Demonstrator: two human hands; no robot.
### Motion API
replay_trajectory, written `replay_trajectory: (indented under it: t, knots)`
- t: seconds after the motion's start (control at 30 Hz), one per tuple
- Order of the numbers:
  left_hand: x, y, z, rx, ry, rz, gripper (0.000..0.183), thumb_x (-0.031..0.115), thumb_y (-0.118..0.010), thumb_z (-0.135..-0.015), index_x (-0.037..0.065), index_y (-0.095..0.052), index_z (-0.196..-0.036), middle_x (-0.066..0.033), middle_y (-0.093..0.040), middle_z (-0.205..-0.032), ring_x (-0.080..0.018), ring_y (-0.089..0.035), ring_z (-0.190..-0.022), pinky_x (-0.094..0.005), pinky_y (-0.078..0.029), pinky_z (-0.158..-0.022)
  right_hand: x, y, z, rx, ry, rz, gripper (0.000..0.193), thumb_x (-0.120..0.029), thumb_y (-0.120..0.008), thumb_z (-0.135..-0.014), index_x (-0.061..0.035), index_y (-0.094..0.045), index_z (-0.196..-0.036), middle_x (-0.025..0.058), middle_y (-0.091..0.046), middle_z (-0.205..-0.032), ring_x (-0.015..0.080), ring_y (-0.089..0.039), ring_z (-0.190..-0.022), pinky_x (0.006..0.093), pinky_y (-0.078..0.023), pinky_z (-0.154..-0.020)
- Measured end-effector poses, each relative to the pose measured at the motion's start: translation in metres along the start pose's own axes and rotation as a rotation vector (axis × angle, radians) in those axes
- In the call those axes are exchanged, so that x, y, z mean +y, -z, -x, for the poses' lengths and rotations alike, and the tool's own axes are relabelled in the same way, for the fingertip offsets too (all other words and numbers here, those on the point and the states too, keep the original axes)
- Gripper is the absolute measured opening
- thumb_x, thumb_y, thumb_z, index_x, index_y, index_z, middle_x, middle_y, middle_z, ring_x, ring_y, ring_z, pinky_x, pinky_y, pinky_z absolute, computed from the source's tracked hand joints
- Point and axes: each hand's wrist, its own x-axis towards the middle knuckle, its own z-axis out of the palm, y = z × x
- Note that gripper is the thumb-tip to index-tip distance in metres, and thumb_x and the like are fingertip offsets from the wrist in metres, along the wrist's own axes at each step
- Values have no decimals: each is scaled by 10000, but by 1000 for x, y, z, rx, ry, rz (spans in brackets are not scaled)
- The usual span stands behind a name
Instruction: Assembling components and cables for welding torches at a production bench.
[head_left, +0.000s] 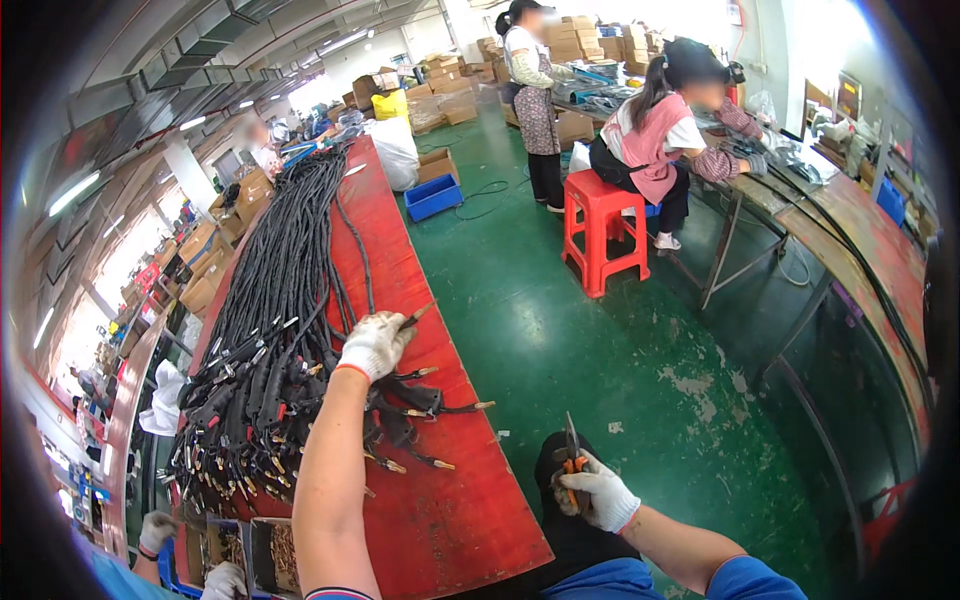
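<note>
The work looked to be midway through a large batch: a thick bundle of black cables [290,230] stretched along the red desk [450,530], while a single cable end [417,317] was up in the person's left hand [375,345]. A few other ends with brassy tips [444,464] lay fanned out to the right of the pile; whether those were finished could not be told, nor how many remained. The left fingers were clenched around the held end, just above the desk near its right edge. Its short length pointed away from the person and to the right, tip outward, whereas the bundle's long axis followed the desk toward its far end. One cable seemed to come back along that line into the glove. The right hand [600,492], well apart from the left and off the desk's edge, had its fingers wrapped around orange-handled pliers [575,466], whose nose pointed upward and away. The pliers were not yet touching the cable end.
</note>
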Motion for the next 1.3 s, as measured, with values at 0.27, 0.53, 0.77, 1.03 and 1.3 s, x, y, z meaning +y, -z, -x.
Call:
replay_trajectory:
  t: [0.27, 0.53, 0.77, 1.03, 1.3]
  knots:
    - [-28, -2, 55, 188, -119, 116, 279, 306, -707, -1032, 38, -735, -1103, -197, -709, -1182, -423, -650, -1211, -524, -519, -1048, -45, -53, -30, -5, 211, 447, 485, -50, -722, -996, -90, -544, -1446, 34, -643, -965, 127, -610, -744, 309, -505, -626]
    - [-19, -58, 46, 388, -124, 202, 246, 269, -709, -1019, 60, -681, -1147, -183, -662, -1272, -426, -598, -1277, -557, -474, -1063, -107, -146, -83, 118, 487, 1350, 384, -338, -690, -1003, -60, -685, -1268, 140, -761, -1043, 247, -725, -980, 390, -570, -902]
    - [-1, -62, 22, 277, 62, 144, 260, 303, -719, -1044, 52, -713, -1112, -180, -674, -1230, -431, -602, -1248, -573, -490, -1055, -114, -150, -145, 176, 267, 1497, 340, -326, -660, -983, -49, -678, -1180, 125, -728, -944, 251, -695, -842, 397, -554, -791]
    - [17, -66, 30, 299, 149, 140, 332, 372, -708, -1066, 48, -731, -1130, -180, -678, -1237, -422, -602, -1265, -583, -515, -1074, -109, -172, -169, 156, 147, 1536, 329, -314, -659, -987, -56, -677, -1191, 115, -700, -914, 239, -670, -801, 391, -533, -740]
    - [24, -59, 26, 222, 173, 138, 361, 432, -687, -1076, 97, -736, -1201, -132, -654, -1331, -386, -568, -1358, -658, -492, -1139, -109, -181, -181, 154, 94, 1343, 318, -247, -695, -987, -61, -654, -1242, 73, -664, -964, 209, -631, -862, 411, -544, -732]
